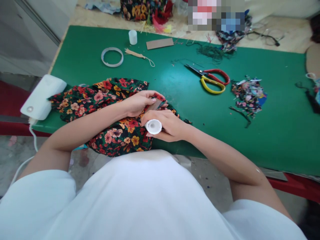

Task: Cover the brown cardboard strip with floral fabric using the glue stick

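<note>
A floral cloth (pixel 125 133) in dark green, red and orange lies bunched along the front of the green table, partly over its edge. My left hand (pixel 141 101) pinches a fold of this cloth, where a small greyish-brown flat piece (pixel 154 105) shows between the hands. Close beside it, my right hand (pixel 170 125) is wrapped around a white tube (pixel 153 126), whose round hollow end faces up at me. The tube's other end is hidden by my fingers and the cloth.
Scissors (pixel 212 80) with red and yellow handles lie beyond my right hand, beside fabric scraps (pixel 248 95). Farther back are a tape ring (pixel 112 57), a white cap (pixel 133 37), a cardboard strip (pixel 160 43) and green thread (pixel 211 51). A corded white device (pixel 43 96) sits at left.
</note>
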`<action>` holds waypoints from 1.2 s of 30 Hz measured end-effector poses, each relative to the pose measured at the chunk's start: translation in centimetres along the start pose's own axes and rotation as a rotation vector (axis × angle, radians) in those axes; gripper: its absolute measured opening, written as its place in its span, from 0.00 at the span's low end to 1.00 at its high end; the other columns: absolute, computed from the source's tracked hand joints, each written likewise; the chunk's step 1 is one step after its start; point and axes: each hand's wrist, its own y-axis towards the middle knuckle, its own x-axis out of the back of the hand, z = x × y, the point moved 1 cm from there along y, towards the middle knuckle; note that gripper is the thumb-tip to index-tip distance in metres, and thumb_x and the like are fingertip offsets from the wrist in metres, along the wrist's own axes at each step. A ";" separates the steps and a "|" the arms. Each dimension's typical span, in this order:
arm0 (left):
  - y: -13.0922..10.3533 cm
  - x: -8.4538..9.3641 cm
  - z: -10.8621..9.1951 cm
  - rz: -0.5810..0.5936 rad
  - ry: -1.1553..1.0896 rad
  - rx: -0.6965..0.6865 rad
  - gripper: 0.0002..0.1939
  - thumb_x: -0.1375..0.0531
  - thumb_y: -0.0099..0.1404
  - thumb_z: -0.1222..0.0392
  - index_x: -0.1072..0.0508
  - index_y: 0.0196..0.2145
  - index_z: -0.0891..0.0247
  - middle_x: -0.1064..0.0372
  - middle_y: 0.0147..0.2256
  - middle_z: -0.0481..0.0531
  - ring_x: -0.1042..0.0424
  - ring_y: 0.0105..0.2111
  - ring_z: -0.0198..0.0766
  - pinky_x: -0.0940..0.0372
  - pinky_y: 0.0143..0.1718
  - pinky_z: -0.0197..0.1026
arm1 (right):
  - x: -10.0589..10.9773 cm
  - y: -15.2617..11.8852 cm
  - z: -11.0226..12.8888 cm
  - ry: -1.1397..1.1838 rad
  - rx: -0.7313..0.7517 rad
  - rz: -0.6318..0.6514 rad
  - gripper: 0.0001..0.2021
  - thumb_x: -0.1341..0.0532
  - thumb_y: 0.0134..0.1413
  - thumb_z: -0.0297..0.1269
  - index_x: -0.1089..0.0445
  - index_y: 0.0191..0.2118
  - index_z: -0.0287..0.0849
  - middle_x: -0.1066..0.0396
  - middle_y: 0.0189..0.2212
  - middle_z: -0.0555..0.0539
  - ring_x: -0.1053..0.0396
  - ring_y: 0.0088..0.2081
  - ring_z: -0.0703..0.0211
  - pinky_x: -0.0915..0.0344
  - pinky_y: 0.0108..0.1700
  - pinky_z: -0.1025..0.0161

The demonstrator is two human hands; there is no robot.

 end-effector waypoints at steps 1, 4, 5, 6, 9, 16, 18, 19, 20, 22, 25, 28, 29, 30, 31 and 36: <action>0.0 0.0 0.0 0.002 0.003 0.000 0.14 0.48 0.70 0.78 0.25 0.36 0.68 0.20 0.34 0.54 0.17 0.43 0.39 0.31 0.65 0.56 | 0.0 0.0 0.0 0.008 -0.003 0.000 0.10 0.40 0.73 0.42 0.34 0.50 0.40 0.22 0.44 0.42 0.24 0.43 0.60 0.29 0.49 0.65; 0.0 0.1 0.1 0.024 0.003 -0.005 0.13 0.47 0.70 0.77 0.24 0.37 0.68 0.20 0.35 0.55 0.17 0.44 0.40 0.32 0.65 0.56 | 0.1 0.0 0.1 0.025 -0.020 0.002 0.10 0.41 0.74 0.43 0.33 0.49 0.41 0.22 0.43 0.43 0.25 0.42 0.61 0.30 0.48 0.65; 0.1 0.2 0.1 0.030 0.001 -0.007 0.13 0.47 0.70 0.77 0.24 0.37 0.68 0.19 0.36 0.56 0.18 0.43 0.40 0.32 0.64 0.56 | 0.1 0.0 0.1 0.028 -0.028 0.006 0.11 0.42 0.74 0.44 0.33 0.49 0.41 0.22 0.43 0.43 0.25 0.41 0.61 0.30 0.48 0.65; 0.1 0.3 0.2 0.036 -0.003 -0.007 0.12 0.46 0.70 0.76 0.24 0.37 0.68 0.19 0.36 0.56 0.18 0.42 0.40 0.32 0.64 0.55 | 0.2 0.0 0.1 0.030 -0.036 0.010 0.11 0.42 0.74 0.44 0.33 0.49 0.41 0.22 0.43 0.43 0.25 0.42 0.61 0.30 0.47 0.65; 0.2 0.6 0.2 0.039 -0.012 -0.007 0.10 0.43 0.68 0.76 0.23 0.38 0.68 0.19 0.37 0.56 0.19 0.41 0.40 0.31 0.61 0.52 | 0.3 -0.1 0.0 0.071 -0.058 -0.016 0.13 0.42 0.74 0.46 0.33 0.48 0.41 0.22 0.40 0.45 0.24 0.41 0.61 0.29 0.46 0.63; 0.1 0.5 0.1 -0.040 0.078 -0.034 0.12 0.42 0.64 0.78 0.22 0.37 0.66 0.24 0.30 0.48 0.25 0.30 0.33 0.28 0.50 0.41 | 2.0 -0.8 -2.2 0.130 -0.129 -0.603 0.15 0.36 0.66 0.53 0.29 0.47 0.49 0.22 0.36 0.48 0.24 0.34 0.56 0.29 0.36 0.56; 0.0 0.4 0.0 -0.028 0.054 -0.001 0.12 0.44 0.68 0.76 0.23 0.38 0.66 0.22 0.31 0.50 0.22 0.32 0.35 0.27 0.48 0.42 | 2.8 -1.1 -2.9 -0.019 -0.112 -0.763 0.15 0.36 0.65 0.54 0.29 0.48 0.50 0.23 0.36 0.50 0.26 0.32 0.56 0.30 0.36 0.55; -0.1 0.3 0.0 -0.014 0.038 0.011 0.12 0.45 0.68 0.76 0.23 0.39 0.66 0.21 0.32 0.52 0.20 0.34 0.37 0.27 0.48 0.43 | 3.2 -1.2 -3.3 -0.083 -0.117 -0.813 0.15 0.36 0.65 0.55 0.29 0.47 0.51 0.23 0.35 0.50 0.27 0.31 0.56 0.31 0.36 0.55; -0.1 0.3 0.0 -0.001 0.023 0.017 0.12 0.45 0.69 0.76 0.23 0.39 0.66 0.20 0.34 0.54 0.18 0.37 0.39 0.26 0.48 0.44 | 3.6 -1.2 -3.6 -0.123 -0.120 -0.853 0.15 0.36 0.65 0.55 0.29 0.46 0.51 0.23 0.34 0.51 0.28 0.31 0.56 0.32 0.36 0.55; -0.2 0.3 0.0 0.011 0.014 0.016 0.11 0.44 0.69 0.75 0.24 0.40 0.66 0.18 0.38 0.57 0.17 0.42 0.42 0.26 0.51 0.46 | 4.1 -1.3 -3.9 -0.154 -0.146 -0.891 0.15 0.36 0.65 0.57 0.29 0.44 0.52 0.23 0.34 0.51 0.28 0.31 0.56 0.32 0.36 0.55; -0.2 0.4 -0.1 -0.007 0.053 0.022 0.11 0.44 0.69 0.74 0.24 0.42 0.66 0.17 0.42 0.59 0.16 0.45 0.44 0.26 0.53 0.47 | 4.2 -1.2 -4.1 -0.162 -0.184 -0.867 0.16 0.38 0.66 0.59 0.31 0.43 0.52 0.25 0.33 0.51 0.31 0.28 0.58 0.34 0.32 0.56; -0.2 0.2 -0.1 -0.012 0.083 0.026 0.11 0.44 0.69 0.73 0.24 0.43 0.66 0.17 0.42 0.59 0.16 0.45 0.43 0.26 0.54 0.46 | 3.8 -1.2 -4.1 -0.163 -0.174 -0.808 0.16 0.38 0.67 0.58 0.32 0.44 0.51 0.24 0.33 0.52 0.34 0.24 0.60 0.37 0.29 0.57; -0.2 0.1 -0.2 -0.011 0.083 0.026 0.11 0.45 0.69 0.73 0.24 0.43 0.66 0.17 0.41 0.58 0.17 0.44 0.42 0.26 0.53 0.45 | 3.8 -1.3 -4.1 -0.173 -0.176 -0.784 0.16 0.39 0.67 0.58 0.32 0.45 0.51 0.24 0.33 0.51 0.34 0.25 0.61 0.37 0.30 0.57; -0.2 0.1 -0.2 -0.011 0.080 0.026 0.11 0.44 0.69 0.74 0.24 0.43 0.66 0.17 0.39 0.57 0.17 0.42 0.41 0.26 0.52 0.44 | 3.7 -1.3 -4.1 -0.188 -0.183 -0.753 0.16 0.39 0.68 0.57 0.32 0.46 0.50 0.24 0.33 0.51 0.33 0.26 0.61 0.36 0.30 0.58; -0.3 0.0 -0.2 -0.014 0.075 0.025 0.11 0.44 0.69 0.74 0.24 0.42 0.66 0.18 0.37 0.55 0.17 0.39 0.39 0.26 0.49 0.42 | 3.7 -1.4 -4.1 -0.202 -0.194 -0.711 0.16 0.40 0.68 0.57 0.32 0.46 0.50 0.24 0.34 0.51 0.32 0.27 0.61 0.35 0.32 0.58; -0.2 0.1 -0.3 -0.060 0.068 0.040 0.11 0.44 0.68 0.76 0.24 0.40 0.67 0.21 0.30 0.49 0.24 0.28 0.33 0.29 0.39 0.37 | 3.7 -1.8 -4.6 -0.184 -0.222 -0.559 0.14 0.41 0.71 0.54 0.33 0.47 0.48 0.24 0.38 0.49 0.30 0.30 0.61 0.34 0.35 0.59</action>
